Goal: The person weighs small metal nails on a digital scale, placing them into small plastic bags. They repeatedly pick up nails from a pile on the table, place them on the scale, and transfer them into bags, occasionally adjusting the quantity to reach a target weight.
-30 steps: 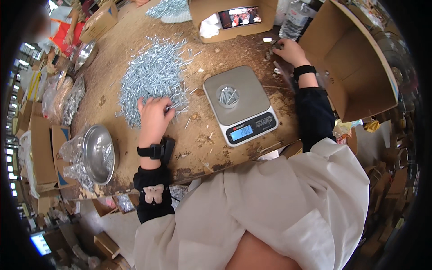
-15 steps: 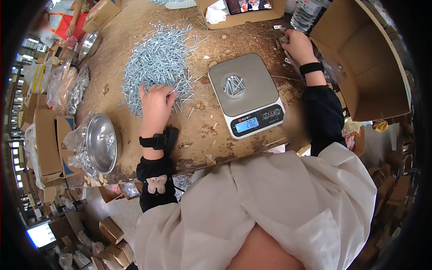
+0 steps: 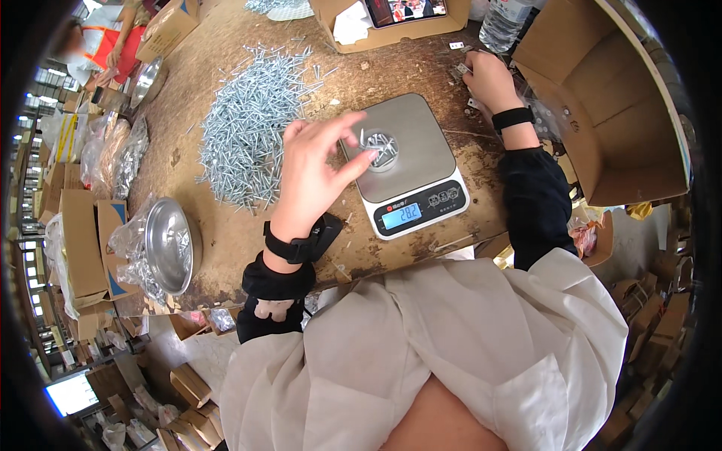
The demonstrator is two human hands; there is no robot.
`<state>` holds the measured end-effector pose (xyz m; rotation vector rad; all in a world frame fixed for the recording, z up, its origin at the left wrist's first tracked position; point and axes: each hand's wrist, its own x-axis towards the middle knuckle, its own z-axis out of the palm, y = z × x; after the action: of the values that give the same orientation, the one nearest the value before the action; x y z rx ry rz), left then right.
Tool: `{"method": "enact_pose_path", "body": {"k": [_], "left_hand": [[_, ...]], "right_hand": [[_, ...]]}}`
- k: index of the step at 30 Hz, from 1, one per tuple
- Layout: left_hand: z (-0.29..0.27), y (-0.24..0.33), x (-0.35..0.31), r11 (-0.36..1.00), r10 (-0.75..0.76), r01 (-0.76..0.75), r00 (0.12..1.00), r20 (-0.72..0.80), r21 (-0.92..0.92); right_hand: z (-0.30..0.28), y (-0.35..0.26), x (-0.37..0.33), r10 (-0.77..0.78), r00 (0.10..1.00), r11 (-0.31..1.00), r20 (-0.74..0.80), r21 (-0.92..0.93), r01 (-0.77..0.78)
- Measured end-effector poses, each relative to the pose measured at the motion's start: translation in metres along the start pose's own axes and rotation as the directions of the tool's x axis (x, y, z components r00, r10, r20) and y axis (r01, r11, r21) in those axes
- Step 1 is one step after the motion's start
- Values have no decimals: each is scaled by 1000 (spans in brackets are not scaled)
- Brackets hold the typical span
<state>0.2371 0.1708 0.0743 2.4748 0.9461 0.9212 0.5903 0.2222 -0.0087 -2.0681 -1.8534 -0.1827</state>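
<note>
My left hand (image 3: 312, 161) hovers at the left edge of a digital scale (image 3: 425, 161), thumb and forefinger apart beside a small round clear cup (image 3: 383, 167). Silvery screws (image 3: 382, 144) fill the cup on the weighing plate. One screw stands upright at the cup's near-left rim, between my fingertips, and looks released. Left of the scale spreads a large pile of loose screws (image 3: 248, 128). At the far right, my right hand (image 3: 492, 81) rests with curled fingers among small metal pieces (image 3: 459, 69). What its fingertips pinch is hidden.
An open cardboard box (image 3: 624, 98) stands right of my right arm, near a water bottle (image 3: 502, 26). A phone (image 3: 406, 9) sits in a carton at the back. A steel bowl (image 3: 171, 248) lies front left. Another person (image 3: 113, 49) works at far left.
My left hand has moved right from the screw pile to the cup on the scale, its fingers spreading. My right hand stays among the small metal pieces. The view has shifted slightly.
</note>
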Motion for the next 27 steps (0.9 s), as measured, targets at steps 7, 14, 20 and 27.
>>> {"method": "enact_pose_path", "body": {"k": [7,14,20,27], "left_hand": [[-4,-23,-15,944,-281,201,904,-322,-261],[-20,-55,-22,934,-353,273,808,-471,-230],[-22,-66,-26,932,-361,345,858,-365,-110],[-30,-55,-39,946,-270,237,954,133,222]], "right_hand": [[-7,-4,-1,-21,999,995,-33,95,24],[-29,-24,-2,-115,979,962,-168,227,152],[-39,-51,-9,-158,964,914,-215,337,226],[-45,-67,-14,-207,958,898,-200,349,267]]}}
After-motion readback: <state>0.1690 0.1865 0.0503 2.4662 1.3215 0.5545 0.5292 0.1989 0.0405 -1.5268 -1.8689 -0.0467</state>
